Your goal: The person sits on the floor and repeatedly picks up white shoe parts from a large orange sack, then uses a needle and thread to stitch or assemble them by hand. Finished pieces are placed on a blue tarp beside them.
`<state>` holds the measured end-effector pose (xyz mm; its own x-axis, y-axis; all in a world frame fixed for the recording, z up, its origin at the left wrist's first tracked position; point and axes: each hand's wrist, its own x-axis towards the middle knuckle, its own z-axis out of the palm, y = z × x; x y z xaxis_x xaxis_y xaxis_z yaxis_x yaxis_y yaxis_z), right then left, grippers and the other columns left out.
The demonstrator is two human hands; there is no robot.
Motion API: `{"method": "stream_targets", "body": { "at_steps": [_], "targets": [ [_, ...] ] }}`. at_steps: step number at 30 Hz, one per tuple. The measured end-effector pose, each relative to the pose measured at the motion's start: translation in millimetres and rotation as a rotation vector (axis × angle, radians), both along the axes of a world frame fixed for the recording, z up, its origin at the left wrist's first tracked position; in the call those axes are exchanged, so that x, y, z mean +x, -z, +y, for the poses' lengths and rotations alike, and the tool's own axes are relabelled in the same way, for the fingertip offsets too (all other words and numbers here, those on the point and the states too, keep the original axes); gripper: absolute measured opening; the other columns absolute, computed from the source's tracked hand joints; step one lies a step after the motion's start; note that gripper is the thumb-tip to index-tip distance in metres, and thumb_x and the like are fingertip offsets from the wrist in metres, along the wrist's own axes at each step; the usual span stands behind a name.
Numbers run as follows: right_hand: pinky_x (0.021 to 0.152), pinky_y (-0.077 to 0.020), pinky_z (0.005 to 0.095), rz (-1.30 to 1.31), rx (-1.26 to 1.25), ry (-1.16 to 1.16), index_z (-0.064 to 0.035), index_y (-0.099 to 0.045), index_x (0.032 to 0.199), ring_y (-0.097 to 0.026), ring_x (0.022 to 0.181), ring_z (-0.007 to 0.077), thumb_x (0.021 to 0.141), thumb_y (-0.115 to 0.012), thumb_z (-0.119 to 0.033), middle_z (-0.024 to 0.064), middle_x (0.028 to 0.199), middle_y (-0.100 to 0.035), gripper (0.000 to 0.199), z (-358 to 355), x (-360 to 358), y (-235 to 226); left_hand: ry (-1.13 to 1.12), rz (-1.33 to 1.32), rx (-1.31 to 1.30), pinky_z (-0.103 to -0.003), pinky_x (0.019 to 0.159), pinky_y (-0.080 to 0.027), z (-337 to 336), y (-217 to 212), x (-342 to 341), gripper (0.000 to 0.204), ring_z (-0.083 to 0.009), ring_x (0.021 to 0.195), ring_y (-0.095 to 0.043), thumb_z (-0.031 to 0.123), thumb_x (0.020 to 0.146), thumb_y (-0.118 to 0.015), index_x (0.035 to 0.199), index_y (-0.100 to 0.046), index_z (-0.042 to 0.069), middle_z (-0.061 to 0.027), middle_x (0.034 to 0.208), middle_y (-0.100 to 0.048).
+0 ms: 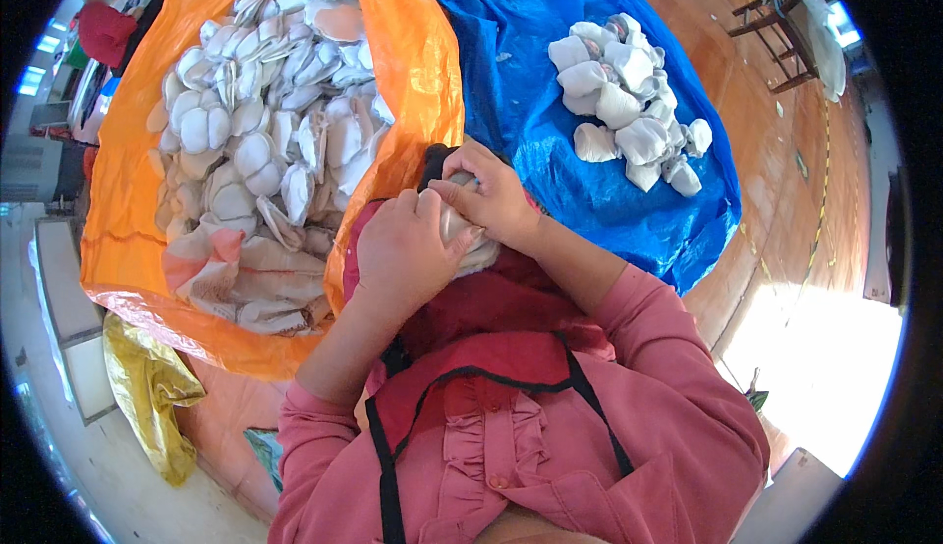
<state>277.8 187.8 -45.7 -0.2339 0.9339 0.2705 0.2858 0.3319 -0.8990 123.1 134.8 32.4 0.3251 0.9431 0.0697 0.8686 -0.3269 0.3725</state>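
Note:
Both hands meet in front of my lap around a whitish fabric pad (475, 257). My left hand (405, 249) closes over its near-left side, thumb pressed against it. On the far-right side, my right hand (491, 195) has its fingers bent around the same pad. Much of the pad is hidden under the fingers. To the left, an orange plastic sheet (118, 240) holds a large heap of flat, rounded white pads (265, 132). A blue plastic sheet (511, 92) at the far right carries a smaller pile of cupped or bundled white pads (629, 102).
A wooden chair (778, 28) stands at the far right on the reddish floor (756, 141). Yellow plastic sacking (147, 397) lies at left below the orange sheet. Another person in red (103, 28) is at the far left. Strong sunlight falls on the right-hand floor.

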Motion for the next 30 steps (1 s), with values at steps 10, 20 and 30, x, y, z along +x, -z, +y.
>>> {"method": "stream_targets", "body": {
  "at_steps": [10, 20, 30],
  "targets": [
    [0.074, -0.0482, 0.0281, 0.136, -0.126, -0.126, -0.0039, -0.067, 0.087, -0.06, 0.083, 0.015, 0.084, -0.072, -0.008, 0.0048, 0.086, -0.06, 0.007, 4, 3, 9, 0.23, -0.141, 0.17, -0.042, 0.063, -0.046, 10, 35, -18, 0.019, -0.0303, 0.071, -0.058, 0.021, 0.081, -0.071, 0.074, -0.061, 0.007, -0.0083, 0.071, -0.057],
    [0.068, -0.048, 0.0268, 0.327, -0.294, -0.11, -0.0022, -0.065, 0.082, -0.06, 0.076, 0.0114, 0.084, -0.071, -0.005, 0.0042, 0.083, -0.062, 0.007, -2, 16, 14, 0.264, -0.307, 0.303, -0.039, 0.063, -0.04, 15, 70, -35, 0.025, -0.0252, 0.067, -0.05, 0.021, 0.075, -0.075, 0.066, -0.054, 0.011, -0.0044, 0.067, -0.05],
    [0.083, -0.0472, 0.0287, 0.158, -0.166, -0.126, -0.0028, -0.068, 0.091, -0.06, 0.095, 0.0189, 0.085, -0.07, -0.009, 0.0092, 0.096, -0.063, 0.008, 9, 18, 11, 0.094, -0.708, 0.127, -0.036, 0.065, -0.041, 21, 79, -31, 0.024, -0.0271, 0.069, -0.05, 0.008, 0.081, -0.073, 0.069, -0.053, 0.002, -0.0104, 0.075, -0.05]
  ]
}}
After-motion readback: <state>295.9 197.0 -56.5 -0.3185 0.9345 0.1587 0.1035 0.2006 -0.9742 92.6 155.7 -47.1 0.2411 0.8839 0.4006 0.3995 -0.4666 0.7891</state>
